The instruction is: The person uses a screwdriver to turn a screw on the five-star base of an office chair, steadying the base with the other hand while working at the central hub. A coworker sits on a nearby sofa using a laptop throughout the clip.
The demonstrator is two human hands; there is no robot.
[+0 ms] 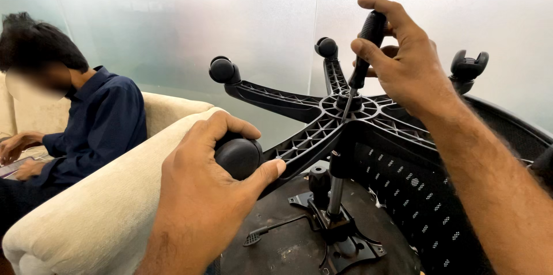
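Left hand [199, 194] grips caster [239, 157]; right hand [409, 62] holds screwdriver [364, 50]

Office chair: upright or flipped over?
Flipped. The black five-armed chair base points up with castors in the air; the seat underside faces the camera. The left hand grips one black castor.

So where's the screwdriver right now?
In the head view, the screwdriver is right of centre, gripped in the right hand, its tip at the hub of the upturned black chair base.
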